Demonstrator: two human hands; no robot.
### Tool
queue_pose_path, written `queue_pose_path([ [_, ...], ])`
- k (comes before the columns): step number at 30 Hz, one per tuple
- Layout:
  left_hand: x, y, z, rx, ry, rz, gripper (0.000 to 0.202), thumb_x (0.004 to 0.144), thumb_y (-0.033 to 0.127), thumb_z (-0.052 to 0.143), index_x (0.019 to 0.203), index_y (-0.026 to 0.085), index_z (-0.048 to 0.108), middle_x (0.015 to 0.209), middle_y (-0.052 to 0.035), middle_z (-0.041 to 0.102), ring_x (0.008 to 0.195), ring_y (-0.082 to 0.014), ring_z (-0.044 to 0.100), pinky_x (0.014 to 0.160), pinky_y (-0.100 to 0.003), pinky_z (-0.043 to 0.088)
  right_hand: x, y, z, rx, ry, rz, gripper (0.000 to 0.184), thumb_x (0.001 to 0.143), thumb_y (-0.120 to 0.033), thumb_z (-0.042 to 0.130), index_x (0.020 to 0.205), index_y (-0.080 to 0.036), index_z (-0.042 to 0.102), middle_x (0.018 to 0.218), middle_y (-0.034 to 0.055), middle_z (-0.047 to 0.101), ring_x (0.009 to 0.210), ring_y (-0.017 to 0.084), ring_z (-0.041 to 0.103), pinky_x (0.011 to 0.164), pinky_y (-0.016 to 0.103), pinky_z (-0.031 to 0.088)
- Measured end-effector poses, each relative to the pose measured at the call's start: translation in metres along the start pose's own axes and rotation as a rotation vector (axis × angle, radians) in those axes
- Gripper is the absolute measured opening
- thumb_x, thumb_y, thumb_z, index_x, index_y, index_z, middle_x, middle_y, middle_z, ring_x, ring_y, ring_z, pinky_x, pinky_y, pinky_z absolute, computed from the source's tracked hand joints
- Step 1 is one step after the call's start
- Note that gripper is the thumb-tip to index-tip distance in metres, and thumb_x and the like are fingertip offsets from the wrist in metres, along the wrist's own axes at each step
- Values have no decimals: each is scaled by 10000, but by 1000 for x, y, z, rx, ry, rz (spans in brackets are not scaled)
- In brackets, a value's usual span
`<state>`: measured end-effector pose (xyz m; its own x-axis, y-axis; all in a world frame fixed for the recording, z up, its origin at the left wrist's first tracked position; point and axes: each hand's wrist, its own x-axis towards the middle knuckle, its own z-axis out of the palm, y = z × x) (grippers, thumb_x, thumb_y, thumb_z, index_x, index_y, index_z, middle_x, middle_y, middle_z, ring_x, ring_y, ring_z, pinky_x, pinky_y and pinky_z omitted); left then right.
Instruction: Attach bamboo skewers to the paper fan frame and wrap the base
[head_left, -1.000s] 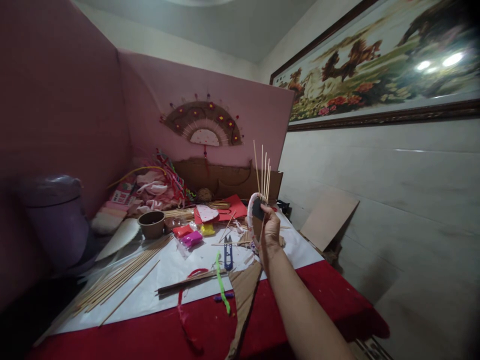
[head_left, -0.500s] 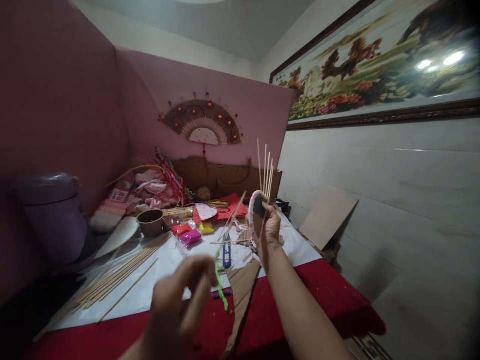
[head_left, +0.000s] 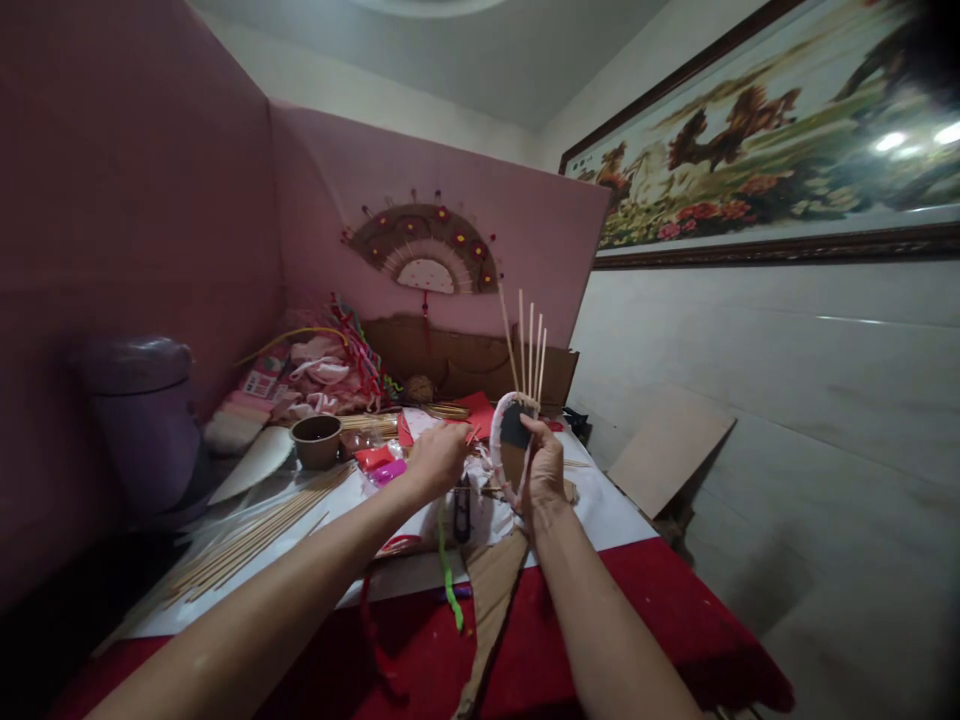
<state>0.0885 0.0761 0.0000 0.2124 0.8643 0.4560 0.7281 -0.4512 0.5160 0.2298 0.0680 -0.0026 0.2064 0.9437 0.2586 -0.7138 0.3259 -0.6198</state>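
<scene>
My right hand (head_left: 546, 462) grips a half-round fan base (head_left: 514, 450), dark and brown on the face toward me, with a pale pink padded edge. Several thin wooden sticks (head_left: 531, 345) rise from its top, fanned out. My left hand (head_left: 441, 458) is closed just left of the base, fingertips pinched by a small reddish thing that I cannot make out. Below the hands lie dark-handled snips (head_left: 462, 510), a green fuzzy strip (head_left: 448, 580) and a pointed piece of cardboard (head_left: 491, 600). A blurred red strip (head_left: 379, 640) hangs under my left forearm.
Loose wooden sticks (head_left: 255, 535) lie at the left beside a brown pot (head_left: 316, 442). Red and magenta clay packets (head_left: 386, 472) sit by my left hand. Behind are pink cloth (head_left: 319, 365), a cardboard sheet (head_left: 465, 365) and a finished fan (head_left: 427, 245) on the pink panel.
My left hand has moved from the near front up and away, toward the fan base. A red strip now shows beneath that forearm. The sticks on the base look more spread.
</scene>
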Motion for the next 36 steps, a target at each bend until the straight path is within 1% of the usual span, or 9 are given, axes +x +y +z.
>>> queue_pose_path([
  [3,1,-6,-17,-194,67,-38,216,789,267,508,936,182,642,904,-92,687,859,-210,621,728,-304,441,-11,1,11,-40,-8,107,145,637,-222,627,756,-146,662,650,10,689,582,162,634,621,292,526],
  [7,-17,-14,-48,-454,110,-70,358,849,366,392,982,119,615,868,-116,692,776,-195,641,624,-275,460,-23,4,21,-131,-163,79,146,608,-172,655,753,-152,660,662,1,684,565,146,618,609,271,518],
  [9,-31,-14,-57,-810,101,-110,356,787,422,518,946,126,637,845,-107,692,753,-193,629,603,-263,443,-27,8,24,-180,-257,79,142,618,-175,660,759,-152,664,662,0,679,558,135,607,608,259,509],
  [11,-45,-13,-61,-1016,79,-132,315,728,408,611,894,146,664,806,-79,688,733,-177,613,598,-245,425,-31,14,24,-231,-331,102,144,638,-194,662,775,-151,668,677,8,680,565,133,602,601,251,497],
  [15,-66,-10,-56,-1196,22,-215,240,707,342,658,869,167,680,818,-43,676,719,-144,593,654,-243,425,-40,25,24,-369,-407,133,168,649,-224,681,799,-148,683,717,21,687,605,141,603,609,249,477],
  [21,-74,-9,-53,-1267,91,-314,239,654,316,709,827,154,682,789,-30,671,696,-135,581,663,-252,426,-47,30,26,-481,-444,98,173,659,-224,682,818,-158,701,757,14,690,651,131,589,643,236,461],
  [25,-73,-13,-52,-1201,106,-293,217,666,324,699,799,155,672,765,-21,662,655,-120,561,618,-234,399,-52,32,28,-493,-461,110,164,658,-221,682,810,-160,696,741,6,681,632,126,578,623,231,455],
  [29,-74,-17,-50,-1151,137,-315,174,661,318,697,691,153,648,631,14,606,534,-84,483,525,-208,337,-56,34,30,-519,-466,124,179,638,-236,696,800,-158,700,717,6,678,603,130,576,602,237,455],
  [36,-74,-17,-50,-1107,153,-284,176,650,314,698,637,150,635,584,27,580,515,-85,471,534,-220,343,-56,35,29,-523,-461,128,179,626,-236,698,788,-159,697,684,-1,664,577,126,561,578,232,446],
])
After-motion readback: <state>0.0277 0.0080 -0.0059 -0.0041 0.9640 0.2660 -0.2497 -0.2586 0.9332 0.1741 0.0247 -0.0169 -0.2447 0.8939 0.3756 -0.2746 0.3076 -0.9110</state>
